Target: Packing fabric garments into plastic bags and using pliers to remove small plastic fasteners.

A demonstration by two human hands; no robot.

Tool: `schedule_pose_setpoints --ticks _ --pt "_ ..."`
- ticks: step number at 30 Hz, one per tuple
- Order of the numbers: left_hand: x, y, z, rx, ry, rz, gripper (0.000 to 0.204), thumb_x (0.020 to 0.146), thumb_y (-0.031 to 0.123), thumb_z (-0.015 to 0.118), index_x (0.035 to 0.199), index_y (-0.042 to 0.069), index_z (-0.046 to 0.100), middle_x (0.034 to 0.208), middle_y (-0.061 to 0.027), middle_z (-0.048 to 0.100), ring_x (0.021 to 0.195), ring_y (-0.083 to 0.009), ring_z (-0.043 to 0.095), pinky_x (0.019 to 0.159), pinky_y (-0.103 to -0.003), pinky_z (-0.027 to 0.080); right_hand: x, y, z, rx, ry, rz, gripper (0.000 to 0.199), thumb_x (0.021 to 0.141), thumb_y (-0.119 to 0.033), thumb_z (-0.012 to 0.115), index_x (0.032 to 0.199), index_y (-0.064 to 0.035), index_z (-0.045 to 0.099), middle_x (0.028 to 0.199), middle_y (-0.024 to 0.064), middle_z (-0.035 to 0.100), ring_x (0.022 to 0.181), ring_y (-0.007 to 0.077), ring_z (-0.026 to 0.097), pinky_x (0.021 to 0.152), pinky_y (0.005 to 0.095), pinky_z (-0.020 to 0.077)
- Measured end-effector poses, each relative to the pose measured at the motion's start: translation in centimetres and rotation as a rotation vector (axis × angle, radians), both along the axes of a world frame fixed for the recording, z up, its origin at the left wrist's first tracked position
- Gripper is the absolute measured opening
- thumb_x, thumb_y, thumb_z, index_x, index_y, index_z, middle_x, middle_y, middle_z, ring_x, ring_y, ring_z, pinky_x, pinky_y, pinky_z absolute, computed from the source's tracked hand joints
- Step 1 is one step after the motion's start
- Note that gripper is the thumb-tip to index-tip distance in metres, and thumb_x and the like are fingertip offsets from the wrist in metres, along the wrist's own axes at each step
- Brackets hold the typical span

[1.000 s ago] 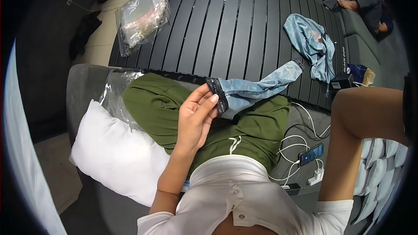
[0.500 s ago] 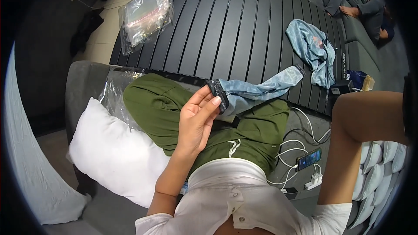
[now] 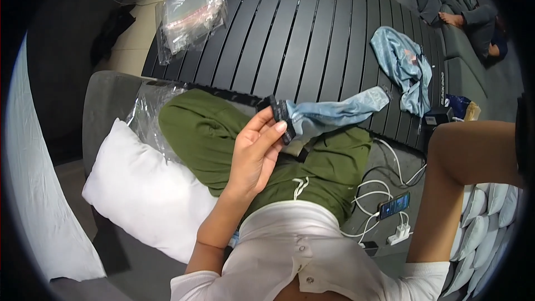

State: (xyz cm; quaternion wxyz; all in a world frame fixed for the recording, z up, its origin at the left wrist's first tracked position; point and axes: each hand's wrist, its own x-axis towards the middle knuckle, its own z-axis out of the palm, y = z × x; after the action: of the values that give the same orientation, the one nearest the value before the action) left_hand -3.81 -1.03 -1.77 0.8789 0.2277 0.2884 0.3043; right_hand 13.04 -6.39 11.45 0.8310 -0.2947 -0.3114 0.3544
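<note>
My left hand (image 3: pixel 259 147) is closed in a pinch, thumb against fingers, on the black patterned elastic band at one end of a light blue, denim-look garment (image 3: pixel 334 116). The garment stretches away to the right over my crossed legs in green trousers (image 3: pixel 206 117). Its far end reaches the edge of the black slatted table (image 3: pixel 290 39). Whether that end rests on the table I cannot tell. My right arm is bent at the elbow and its forearm runs off the right edge, so my right hand is out of sight.
A second light blue garment (image 3: pixel 404 67) lies crumpled on the table's right side. Clear plastic bags (image 3: pixel 192 17) sit at its far left. Beside me are a white pillow (image 3: pixel 145 195), a phone (image 3: pixel 394 206) on white cables and a white charger (image 3: pixel 399 234). Another person's foot (image 3: pixel 451 19) shows far right.
The garment's black band has turned slightly in my left hand and now shows narrower. The whole view has shifted a little. My left hand keeps its pinch.
</note>
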Motion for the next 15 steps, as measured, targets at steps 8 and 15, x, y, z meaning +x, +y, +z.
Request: schedule_pose_setpoints --ticks 8,15 --pt "-0.1 0.0 0.2 -0.057 -0.088 0.003 0.031 0.086 0.001 0.052 0.117 0.000 0.046 0.107 -0.0093 0.056 0.098 -0.0145 0.056 0.089 -0.030 0.046 1.6 0.9 -0.3 -0.025 0.082 0.027 0.038 0.091 -0.029 0.038 0.102 0.0050 0.051 0.081 0.0126 0.052 0.073 0.0210 0.048 0.064 0.0332 0.0401" --pt "0.4 -0.1 0.8 -0.112 -0.113 -0.025 0.028 0.087 0.003 0.052 0.114 0.002 0.046 0.103 -0.0080 0.057 0.093 -0.0152 0.058 0.084 -0.031 0.050 2.4 -0.9 -1.1 -0.056 0.161 0.027 0.038 0.091 -0.029 0.038 0.102 0.0050 0.051 0.081 0.0125 0.052 0.073 0.0210 0.048 0.064 0.0331 0.0401"
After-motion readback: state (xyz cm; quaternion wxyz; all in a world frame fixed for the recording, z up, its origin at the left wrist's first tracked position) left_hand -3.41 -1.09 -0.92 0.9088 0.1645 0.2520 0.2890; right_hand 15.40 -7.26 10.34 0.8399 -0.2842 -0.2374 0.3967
